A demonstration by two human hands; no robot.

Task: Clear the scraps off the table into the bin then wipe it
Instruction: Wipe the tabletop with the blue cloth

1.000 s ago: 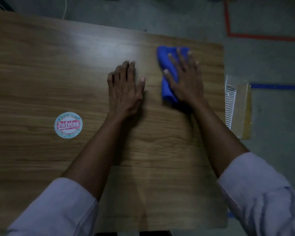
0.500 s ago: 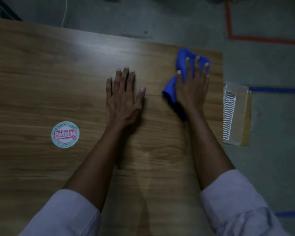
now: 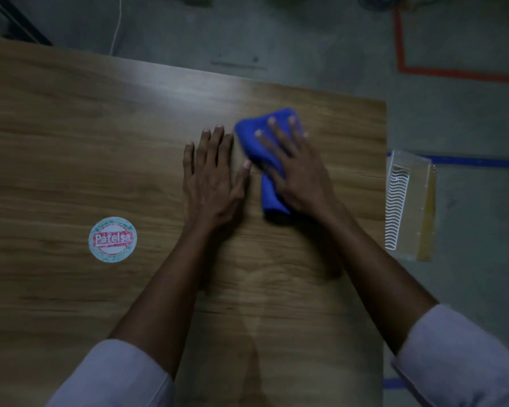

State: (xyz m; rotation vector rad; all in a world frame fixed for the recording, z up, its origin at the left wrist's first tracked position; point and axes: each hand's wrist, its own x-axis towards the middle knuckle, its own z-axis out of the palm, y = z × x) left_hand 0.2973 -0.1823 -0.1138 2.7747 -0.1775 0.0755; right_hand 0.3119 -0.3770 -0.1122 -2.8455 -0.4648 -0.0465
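Note:
A folded blue cloth (image 3: pixel 253 136) lies on the wooden table (image 3: pixel 71 142) right of centre. My right hand (image 3: pixel 300 168) presses flat on it with straight, spread fingers, covering its middle. My left hand (image 3: pixel 213 177) rests flat on the bare wood just left of the cloth, fingers straight, holding nothing. A clear plastic bin (image 3: pixel 409 201) with a white wavy pattern stands on the floor against the table's right edge. No scraps show on the table.
A round "Patelsa" sticker (image 3: pixel 112 239) is on the table at the left. The grey floor beyond carries red tape (image 3: pixel 453 73) and blue tape (image 3: pixel 479 163) lines. A white cable (image 3: pixel 116 27) hangs at the far left.
My right hand has slid the cloth back to the left from the table's far right corner, close to my left hand. My left hand stayed flat in place.

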